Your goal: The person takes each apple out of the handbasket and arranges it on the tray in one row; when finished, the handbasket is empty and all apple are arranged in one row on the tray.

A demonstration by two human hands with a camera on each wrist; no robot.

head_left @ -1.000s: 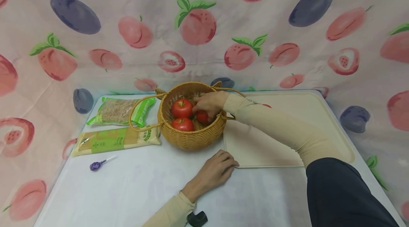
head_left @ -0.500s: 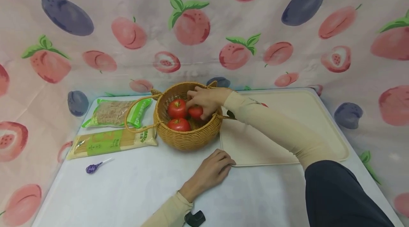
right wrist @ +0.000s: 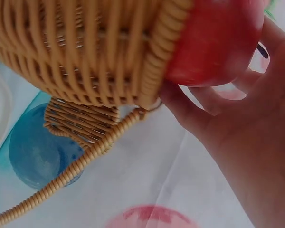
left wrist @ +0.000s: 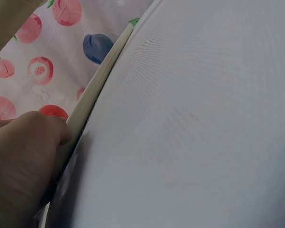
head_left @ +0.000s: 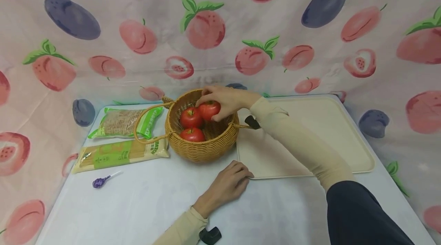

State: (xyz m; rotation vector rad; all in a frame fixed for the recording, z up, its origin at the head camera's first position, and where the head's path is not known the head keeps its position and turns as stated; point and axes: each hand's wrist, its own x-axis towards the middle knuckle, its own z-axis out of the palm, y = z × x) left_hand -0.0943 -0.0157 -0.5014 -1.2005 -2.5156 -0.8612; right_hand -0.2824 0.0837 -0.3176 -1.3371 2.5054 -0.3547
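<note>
My right hand grips a red apple at the top of the wicker basket. In the right wrist view this apple sits just past the basket's rim, with fingers around it. Two more red apples, one behind the other, lie inside the basket on its left side. My left hand holds the near left corner of the cream tray. In the left wrist view the thumb lies against the tray's edge. A red rounded thing shows beyond that hand.
Left of the basket lie a green-edged bag of brown noodles and a long pack of pale noodles. A purple-wrapped lollipop lies before them. The basket's left handle hangs out over the packs. A fruit-print cloth stands behind.
My right hand has lifted the apple from low in the basket up to rim height. The left hand stays at the tray's corner. The head view has shifted slightly.
</note>
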